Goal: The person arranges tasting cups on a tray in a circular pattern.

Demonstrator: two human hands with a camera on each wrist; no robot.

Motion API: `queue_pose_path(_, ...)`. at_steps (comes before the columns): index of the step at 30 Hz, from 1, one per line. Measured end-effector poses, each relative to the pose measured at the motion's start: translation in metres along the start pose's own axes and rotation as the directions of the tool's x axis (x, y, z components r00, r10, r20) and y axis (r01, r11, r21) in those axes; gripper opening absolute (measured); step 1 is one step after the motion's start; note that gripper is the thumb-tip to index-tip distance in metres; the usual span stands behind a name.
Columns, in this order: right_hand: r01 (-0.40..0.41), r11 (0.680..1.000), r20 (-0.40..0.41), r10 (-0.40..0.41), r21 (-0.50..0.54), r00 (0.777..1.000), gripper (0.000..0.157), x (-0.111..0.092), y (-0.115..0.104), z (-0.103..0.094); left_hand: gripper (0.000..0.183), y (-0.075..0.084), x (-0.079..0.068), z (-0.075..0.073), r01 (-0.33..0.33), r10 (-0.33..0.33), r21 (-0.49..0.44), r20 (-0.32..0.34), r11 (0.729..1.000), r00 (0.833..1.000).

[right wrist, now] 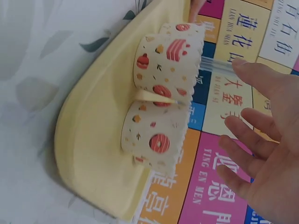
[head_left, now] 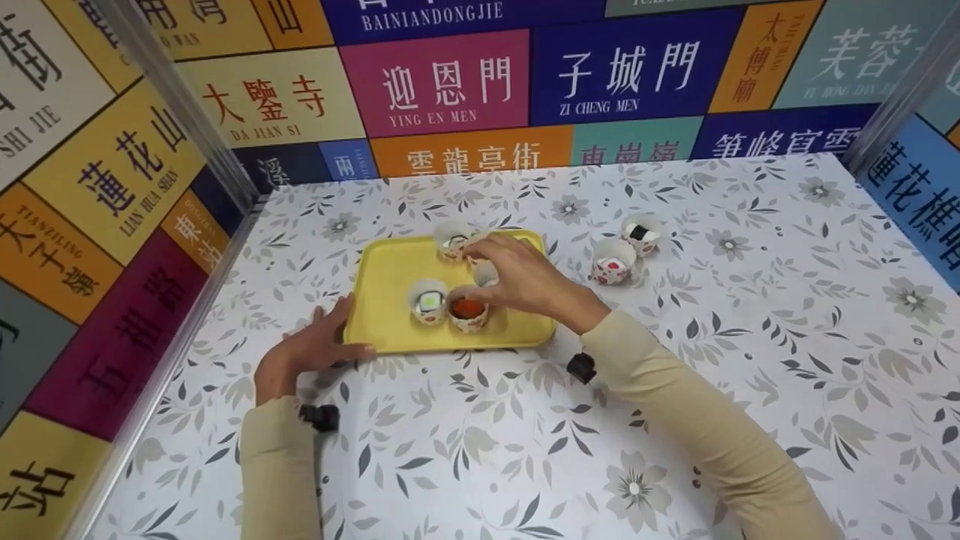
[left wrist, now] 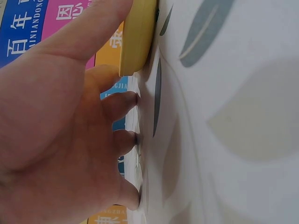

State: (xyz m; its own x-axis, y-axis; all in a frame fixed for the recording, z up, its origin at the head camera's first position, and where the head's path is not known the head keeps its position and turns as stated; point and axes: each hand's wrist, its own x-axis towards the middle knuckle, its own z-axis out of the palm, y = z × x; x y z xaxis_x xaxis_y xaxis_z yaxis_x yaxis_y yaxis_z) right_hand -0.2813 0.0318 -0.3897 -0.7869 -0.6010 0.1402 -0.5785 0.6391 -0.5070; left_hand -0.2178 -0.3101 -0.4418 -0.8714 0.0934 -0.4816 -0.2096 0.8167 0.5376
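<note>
Head view: on the flowered desk [head_left: 420, 480], a yellow tray [head_left: 382, 281] is steadied at its near-left corner by the left grip [head_left: 311, 345], thumb and fingers parted around it. Over the tray the right grip [head_left: 525, 277] is held with digits spread, clamped on nothing. Four paper cups [head_left: 469, 324] are carried on the tray, one partly hidden; two further cups [head_left: 611, 276] are left to its right. Loading seems under way; a rightward reach is probably called for.
</note>
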Motion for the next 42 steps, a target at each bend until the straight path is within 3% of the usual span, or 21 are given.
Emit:
queue_pose_path(10, -0.036, 0.999, -0.071, 0.037, 0.011, 0.997, 0.062, -0.02, 0.016, -0.024, 0.117, 0.002, 0.0, 0.0, 0.052, -0.052, -0.008, 0.003, 0.999, 0.999)
queue_pose_path(23, -0.123, 0.991, -0.152, 0.128, 0.043, 0.98, 0.054, -0.039, 0.052, -0.038, 0.114, 0.001, -0.001, 0.0, -0.005, 0.005, -0.012, 0.006, 1.0, 1.0)
queue_pose_path(32, -0.219, 0.972, -0.179, 0.231, 0.088, 0.956, 0.053, -0.049, 0.083, -0.051, 0.113, -0.001, -0.001, 0.001, -0.015, 0.015, -0.008, 0.008, 1.0, 1.0)
queue_pose_path(42, -0.269, 0.942, -0.264, 0.317, 0.202, 0.911, 0.06, -0.063, 0.118, -0.063, 0.111, 0.002, -0.003, 0.001, 0.018, -0.018, -0.033, 0.002, 0.999, 1.0)
